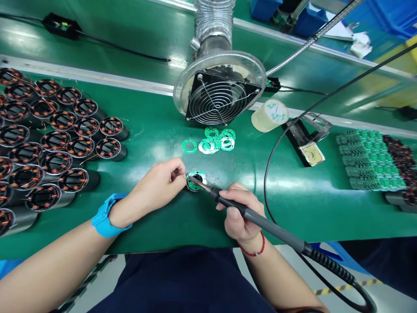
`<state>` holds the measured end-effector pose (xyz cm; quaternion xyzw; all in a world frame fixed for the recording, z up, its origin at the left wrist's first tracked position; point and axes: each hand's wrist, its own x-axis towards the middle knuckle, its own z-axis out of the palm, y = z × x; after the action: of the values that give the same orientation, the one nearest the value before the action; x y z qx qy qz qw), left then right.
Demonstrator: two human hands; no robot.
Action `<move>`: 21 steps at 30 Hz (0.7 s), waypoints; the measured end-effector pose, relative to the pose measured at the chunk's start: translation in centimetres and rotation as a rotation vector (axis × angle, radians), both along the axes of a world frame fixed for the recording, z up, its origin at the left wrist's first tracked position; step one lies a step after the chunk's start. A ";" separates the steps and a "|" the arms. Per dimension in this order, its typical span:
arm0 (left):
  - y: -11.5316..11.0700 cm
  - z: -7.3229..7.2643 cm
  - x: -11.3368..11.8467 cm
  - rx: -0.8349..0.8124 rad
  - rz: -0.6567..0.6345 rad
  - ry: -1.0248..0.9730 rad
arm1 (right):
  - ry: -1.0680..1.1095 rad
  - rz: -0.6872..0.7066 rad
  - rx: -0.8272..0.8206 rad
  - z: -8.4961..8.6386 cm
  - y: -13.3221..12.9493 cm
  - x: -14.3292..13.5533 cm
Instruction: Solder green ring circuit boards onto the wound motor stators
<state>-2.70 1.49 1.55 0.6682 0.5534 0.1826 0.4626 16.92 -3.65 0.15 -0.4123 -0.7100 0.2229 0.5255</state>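
Note:
My right hand [243, 211] is wrapped round the handle of a soldering iron [267, 224], pen-like. The iron's tip reaches the left part of a green ring-shaped circuit board [201, 177], which sits on top of a round motor part mostly hidden beneath it. My left hand [163, 182] is at the board's left edge, thumb and fingers pinched together near the tip. Whatever the left fingers hold is too small or hidden to make out. Beyond the board lie several loose ring-shaped circuit boards [211, 145] in a small heap.
A fume extractor fan [220, 98] hangs low over the back of the green bench. Several motor stators [58, 161] with copper windings crowd the left. Rightward are a tape roll [269, 116], an iron stand [304, 139] and stacked circuit boards [371, 163]. The iron's cable [267, 174] crosses the bench.

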 end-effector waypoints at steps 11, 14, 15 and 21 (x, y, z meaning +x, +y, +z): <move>-0.3 0.0 0.4 0.117 -0.004 0.098 | -0.141 0.033 -0.069 -0.5 0.6 -0.2; -0.3 0.0 0.5 0.121 0.001 0.097 | -0.386 0.184 -0.122 -0.4 1.2 -0.6; -0.3 0.0 0.4 0.115 0.003 0.092 | -0.448 0.228 -0.126 -0.4 1.4 -0.7; 0.1 -0.1 -1.3 -0.074 -0.169 -0.037 | -0.485 0.186 -0.144 -0.7 1.9 -0.4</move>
<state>-3.96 1.56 1.45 0.6916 0.4928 0.1347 0.5106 16.48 -1.72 -0.50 -0.4228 -0.8324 0.2149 0.2867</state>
